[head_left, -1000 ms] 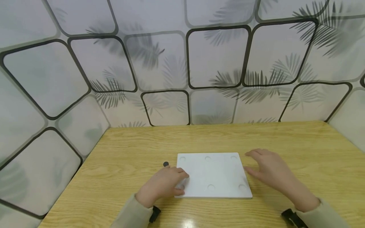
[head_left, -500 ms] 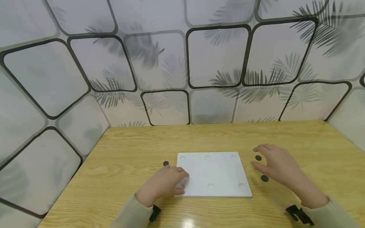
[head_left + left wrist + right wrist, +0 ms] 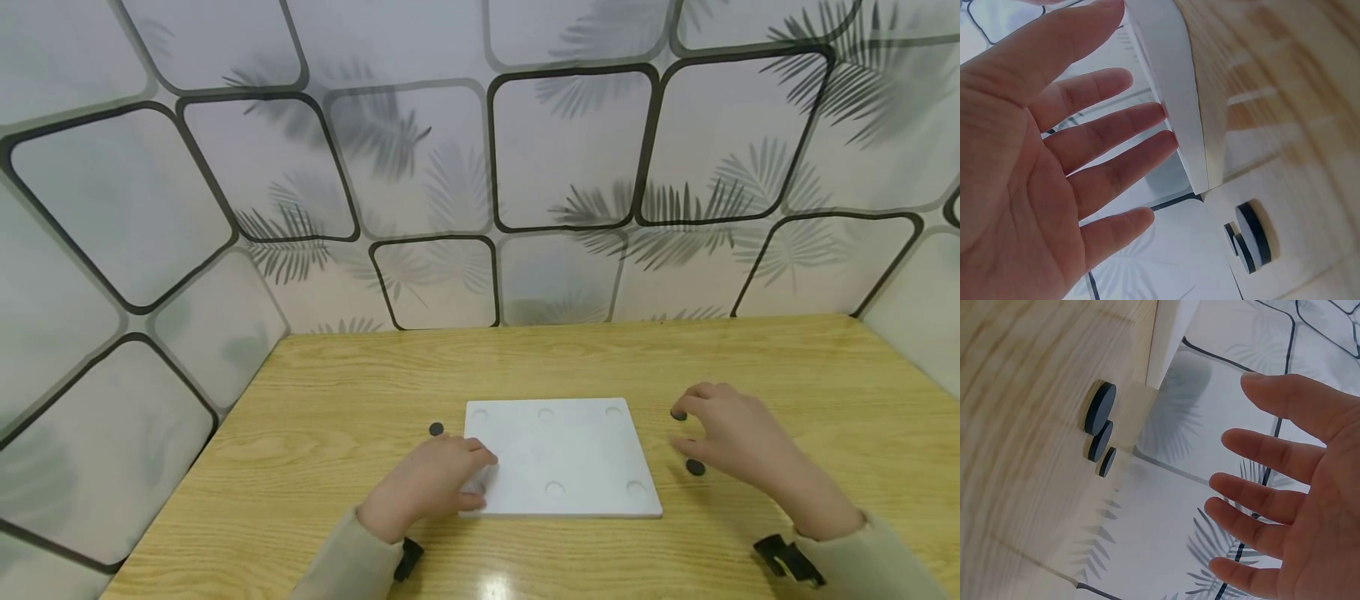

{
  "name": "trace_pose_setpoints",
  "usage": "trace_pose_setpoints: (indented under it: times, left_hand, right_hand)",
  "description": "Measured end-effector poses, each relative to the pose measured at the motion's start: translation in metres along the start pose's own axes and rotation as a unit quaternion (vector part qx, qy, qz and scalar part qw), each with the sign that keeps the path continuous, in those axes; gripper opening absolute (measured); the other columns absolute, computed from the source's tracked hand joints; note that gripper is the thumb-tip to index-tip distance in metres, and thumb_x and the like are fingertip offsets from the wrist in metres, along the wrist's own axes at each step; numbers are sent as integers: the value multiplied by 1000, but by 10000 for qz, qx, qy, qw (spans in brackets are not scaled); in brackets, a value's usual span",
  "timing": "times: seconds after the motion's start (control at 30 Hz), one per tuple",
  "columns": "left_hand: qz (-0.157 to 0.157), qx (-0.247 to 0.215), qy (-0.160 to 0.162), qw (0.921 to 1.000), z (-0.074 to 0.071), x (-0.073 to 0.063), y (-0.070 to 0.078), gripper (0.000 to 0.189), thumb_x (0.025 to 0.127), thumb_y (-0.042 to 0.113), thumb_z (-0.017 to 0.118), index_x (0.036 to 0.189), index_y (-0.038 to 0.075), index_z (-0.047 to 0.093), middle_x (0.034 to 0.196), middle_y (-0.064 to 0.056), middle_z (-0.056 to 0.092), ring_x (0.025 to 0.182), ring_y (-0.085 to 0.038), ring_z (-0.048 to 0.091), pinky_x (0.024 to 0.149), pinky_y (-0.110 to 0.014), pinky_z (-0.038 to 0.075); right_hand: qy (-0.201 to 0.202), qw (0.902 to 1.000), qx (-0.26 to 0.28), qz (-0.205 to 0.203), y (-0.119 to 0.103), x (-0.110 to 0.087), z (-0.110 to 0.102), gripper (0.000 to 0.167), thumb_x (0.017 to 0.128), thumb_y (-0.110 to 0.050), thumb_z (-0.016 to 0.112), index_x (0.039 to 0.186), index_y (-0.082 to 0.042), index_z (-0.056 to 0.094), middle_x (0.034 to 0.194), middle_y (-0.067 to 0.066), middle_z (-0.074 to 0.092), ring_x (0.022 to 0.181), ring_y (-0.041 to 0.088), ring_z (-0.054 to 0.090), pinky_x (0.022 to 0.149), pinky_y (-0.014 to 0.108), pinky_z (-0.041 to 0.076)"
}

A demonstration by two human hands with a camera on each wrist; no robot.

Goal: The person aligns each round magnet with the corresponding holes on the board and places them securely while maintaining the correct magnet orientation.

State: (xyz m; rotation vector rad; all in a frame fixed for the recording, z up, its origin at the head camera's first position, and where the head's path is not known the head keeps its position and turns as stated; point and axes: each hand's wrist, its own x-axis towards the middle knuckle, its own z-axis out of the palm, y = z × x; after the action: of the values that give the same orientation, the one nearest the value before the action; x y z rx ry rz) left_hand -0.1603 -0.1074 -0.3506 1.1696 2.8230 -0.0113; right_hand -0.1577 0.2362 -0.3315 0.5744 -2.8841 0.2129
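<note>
A thin white board (image 3: 566,458) with shallow round recesses lies on the wooden table. My left hand (image 3: 430,483) rests at its left end. Seen from the left wrist, the fingers are extended and touch the board's edge (image 3: 1179,94). To the right of the board hovers my right hand (image 3: 738,433), fingers spread and holding nothing. Two dark round discs (image 3: 695,467) show near it in the head view, one partly covered by the fingers. Three such discs (image 3: 1100,409) stand out in the right wrist view. Another dark disc (image 3: 437,429) lies just beyond my left hand.
Wood-grain tabletop (image 3: 360,375) surrounds the board. A patterned wall covering (image 3: 570,150) with leaf prints rises at the back and left. In the left wrist view, three discs (image 3: 1254,231) lie on the table past the board's corner.
My right hand has moved right, away from the board, uncovering two dark discs, then shifted slightly farther right. The left hand and the board have stayed practically in place.
</note>
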Motion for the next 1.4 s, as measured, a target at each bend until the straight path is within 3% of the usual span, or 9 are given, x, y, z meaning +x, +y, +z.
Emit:
trace_pose_setpoints:
  times: [0.57, 1.0, 1.4]
  left_hand:
    - [-73, -157, -41, 9998, -3, -1, 3, 41, 73, 33, 71, 108, 14, 61, 99, 5, 59, 85, -10, 55, 75, -26, 45]
    - [-17, -91, -8, 10000, -2, -1, 2, 40, 73, 33, 71, 107, 14, 61, 99, 5, 59, 85, -10, 56, 75, -27, 45]
    - [-56, -106, -40, 9999, -3, -1, 2, 40, 73, 34, 71, 107, 15, 62, 100, 4, 59, 87, -11, 56, 77, -28, 44]
  right_hand:
    - [-587, 9978, -289, 79, 5, -3, 10, 18, 65, -28, 75, 78, -20, 66, 107, 20, 54, 95, 43, 48, 67, 59, 39]
    - [-833, 9964, -182, 33, 8, -4, 14, 11, 67, -21, 72, 74, -23, 63, 109, 23, 53, 96, 45, 47, 68, 62, 38]
    - [-1046, 9943, -198, 7, 10, -5, 19, 17, 65, -21, 75, 70, -24, 60, 111, 25, 51, 97, 46, 45, 68, 63, 37]
